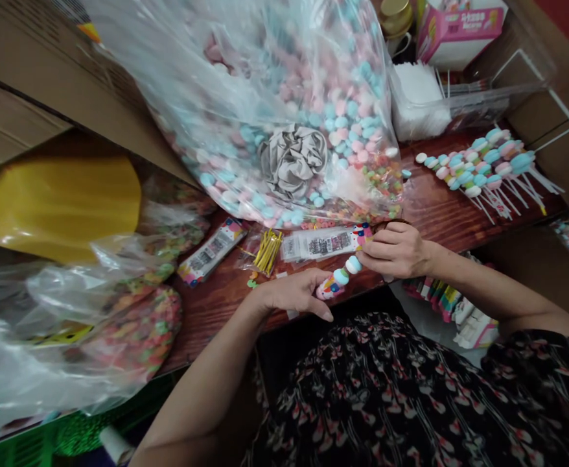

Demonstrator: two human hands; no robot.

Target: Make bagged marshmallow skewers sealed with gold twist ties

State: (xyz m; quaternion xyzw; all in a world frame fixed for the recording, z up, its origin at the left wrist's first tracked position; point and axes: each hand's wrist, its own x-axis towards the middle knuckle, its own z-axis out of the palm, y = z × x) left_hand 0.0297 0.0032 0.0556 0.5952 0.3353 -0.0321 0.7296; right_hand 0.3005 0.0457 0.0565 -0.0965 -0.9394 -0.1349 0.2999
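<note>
Rn I'm watching the right hand (396,251) curling tight around the top of a candy stick (347,274), which is sitting near the edge of the wood tabletop (435,211). The left hand (289,292) is lying half open by its lower end, can't tell if it's gripping. IMO the main risk is a slack grip letting the round candies slip off, or the stick catching the printed card strip (326,243) just beside it, esp. w/ the bulging plastic bag of pastel candies (284,110) crowding that spot.

Lettering on the long white-and-pink card packet (326,243) was too small to read; the far pink cardboard box (454,32) was cut off above, and the right hand (394,250) hid the pastel candy stick's (347,272) upper end.
</note>
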